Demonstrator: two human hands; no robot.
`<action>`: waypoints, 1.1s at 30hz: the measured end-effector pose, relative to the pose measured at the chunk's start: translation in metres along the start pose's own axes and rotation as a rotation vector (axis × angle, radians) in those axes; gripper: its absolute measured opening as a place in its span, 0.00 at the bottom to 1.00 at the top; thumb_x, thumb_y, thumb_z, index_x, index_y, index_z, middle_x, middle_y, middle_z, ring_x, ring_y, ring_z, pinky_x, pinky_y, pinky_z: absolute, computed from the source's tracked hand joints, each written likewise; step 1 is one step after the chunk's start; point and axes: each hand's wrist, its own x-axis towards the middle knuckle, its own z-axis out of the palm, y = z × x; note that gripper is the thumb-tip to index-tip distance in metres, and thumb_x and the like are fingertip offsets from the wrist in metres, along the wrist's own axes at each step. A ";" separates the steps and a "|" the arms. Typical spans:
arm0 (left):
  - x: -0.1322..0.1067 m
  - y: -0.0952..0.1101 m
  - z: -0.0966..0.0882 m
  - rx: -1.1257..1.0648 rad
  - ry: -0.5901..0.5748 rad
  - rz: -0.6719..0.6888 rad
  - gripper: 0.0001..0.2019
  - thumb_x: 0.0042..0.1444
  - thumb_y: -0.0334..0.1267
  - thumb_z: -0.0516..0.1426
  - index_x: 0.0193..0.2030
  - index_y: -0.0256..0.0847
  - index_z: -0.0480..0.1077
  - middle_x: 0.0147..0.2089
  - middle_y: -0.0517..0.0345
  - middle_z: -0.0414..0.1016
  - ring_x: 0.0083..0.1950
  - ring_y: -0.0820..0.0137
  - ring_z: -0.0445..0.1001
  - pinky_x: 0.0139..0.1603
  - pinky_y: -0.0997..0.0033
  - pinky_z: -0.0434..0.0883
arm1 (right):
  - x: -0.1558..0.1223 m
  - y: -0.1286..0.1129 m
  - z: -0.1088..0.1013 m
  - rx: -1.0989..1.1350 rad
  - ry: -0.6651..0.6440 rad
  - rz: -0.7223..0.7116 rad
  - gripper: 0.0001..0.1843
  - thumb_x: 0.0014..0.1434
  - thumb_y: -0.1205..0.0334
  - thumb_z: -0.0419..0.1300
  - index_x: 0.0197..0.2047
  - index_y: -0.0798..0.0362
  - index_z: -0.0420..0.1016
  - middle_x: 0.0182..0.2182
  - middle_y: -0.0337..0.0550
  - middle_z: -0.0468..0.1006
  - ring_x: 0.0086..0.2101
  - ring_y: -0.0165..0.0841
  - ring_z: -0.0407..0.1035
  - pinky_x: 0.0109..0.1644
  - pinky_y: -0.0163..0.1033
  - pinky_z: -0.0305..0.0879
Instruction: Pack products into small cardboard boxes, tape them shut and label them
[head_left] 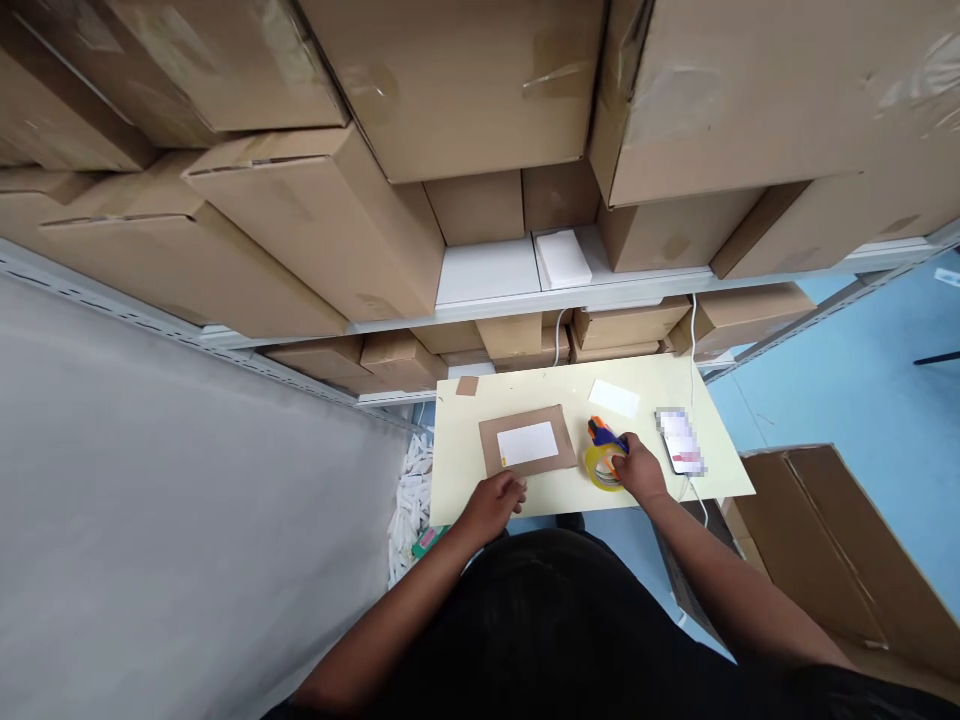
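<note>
A flat brown cardboard parcel (pixel 527 442) with a white label on top lies in the middle of a small pale yellow table (pixel 480 490). My left hand (pixel 495 502) rests at the parcel's near left corner with its fingers curled; whether it holds anything is hidden. My right hand (pixel 637 468) grips a tape dispenser (pixel 604 456) with an orange and blue handle and a roll of clear tape, just right of the parcel.
A phone (pixel 681 440) with a white cable lies right of the dispenser. A white slip (pixel 614 398) and a brown scrap (pixel 467 385) lie farther back. Shelves of cardboard boxes (pixel 315 220) rise behind the table. White strips (pixel 410 495) litter the floor at left; an open carton (pixel 832 540) stands right.
</note>
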 end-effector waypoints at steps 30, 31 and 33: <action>0.097 0.076 0.026 0.778 -0.385 0.204 0.17 0.63 0.45 0.50 0.32 0.41 0.78 0.34 0.52 0.80 0.38 0.64 0.79 0.36 0.70 0.69 | -0.158 0.007 -0.001 0.327 -0.021 0.052 0.33 0.56 0.61 0.59 0.65 0.52 0.64 0.57 0.51 0.73 0.55 0.44 0.70 0.58 0.45 0.65; 0.110 0.088 0.033 0.913 -0.396 0.216 0.17 0.63 0.45 0.51 0.37 0.42 0.80 0.40 0.50 0.82 0.43 0.62 0.79 0.39 0.70 0.70 | -0.152 0.009 -0.001 0.338 -0.032 0.089 0.32 0.56 0.61 0.59 0.64 0.52 0.64 0.57 0.51 0.73 0.54 0.43 0.70 0.56 0.44 0.65; 0.142 0.110 0.052 1.150 -0.417 0.152 0.17 0.61 0.46 0.53 0.41 0.40 0.81 0.45 0.45 0.82 0.48 0.58 0.79 0.42 0.67 0.72 | -0.137 0.009 0.001 0.353 -0.055 0.169 0.29 0.58 0.60 0.59 0.62 0.53 0.65 0.55 0.52 0.75 0.52 0.43 0.72 0.52 0.42 0.65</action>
